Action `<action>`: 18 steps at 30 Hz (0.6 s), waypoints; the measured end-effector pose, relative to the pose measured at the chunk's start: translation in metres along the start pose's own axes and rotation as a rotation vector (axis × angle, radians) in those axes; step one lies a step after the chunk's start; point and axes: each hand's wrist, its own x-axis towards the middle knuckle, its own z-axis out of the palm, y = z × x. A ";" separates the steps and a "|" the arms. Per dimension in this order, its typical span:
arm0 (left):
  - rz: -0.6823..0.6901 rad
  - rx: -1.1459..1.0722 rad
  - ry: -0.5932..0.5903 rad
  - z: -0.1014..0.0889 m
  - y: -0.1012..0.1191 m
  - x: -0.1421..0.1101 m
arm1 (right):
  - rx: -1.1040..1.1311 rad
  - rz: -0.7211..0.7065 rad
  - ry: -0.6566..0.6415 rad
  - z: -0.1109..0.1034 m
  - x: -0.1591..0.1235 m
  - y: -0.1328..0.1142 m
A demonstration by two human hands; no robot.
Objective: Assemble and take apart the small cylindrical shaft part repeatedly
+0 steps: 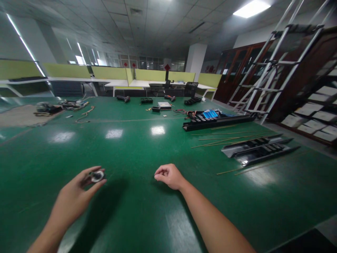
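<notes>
We hold a small round piece (97, 176), pale with dark edges and blurred, in our left hand (72, 196), its grip clamped on the piece between thumb and fingers, raised above the green counter (139, 218). Our right hand (170, 176) is well apart from it, low over the same surface; its grip is drawn together, fingers curled and thumb up against them, and we cannot tell whether anything is tucked inside. To our right lie thin rods (207, 144) and black channels (273, 155); beyond them a long black tray (221, 123) carries a blue item (210, 114).
</notes>
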 end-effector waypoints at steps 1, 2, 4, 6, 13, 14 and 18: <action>-0.017 -0.111 -0.065 0.017 0.009 0.009 | 0.007 0.005 -0.001 0.000 0.000 -0.001; -0.017 -0.201 -0.097 0.036 0.019 0.016 | 0.017 0.008 -0.001 0.000 0.000 -0.002; 0.037 -0.270 -0.136 0.074 0.037 0.027 | 0.033 0.015 0.007 0.000 -0.001 -0.003; 0.103 -0.232 -0.153 0.106 0.048 0.031 | 0.035 0.020 0.027 0.000 -0.001 -0.004; 0.305 -0.161 -0.232 0.140 0.031 0.030 | 0.005 0.024 0.094 0.002 0.004 0.002; 0.312 -0.172 -0.250 0.140 0.029 0.031 | 0.008 0.028 0.090 0.002 0.004 0.003; 0.271 -0.210 -0.278 0.141 0.025 0.035 | 0.019 0.042 0.080 0.002 0.005 0.002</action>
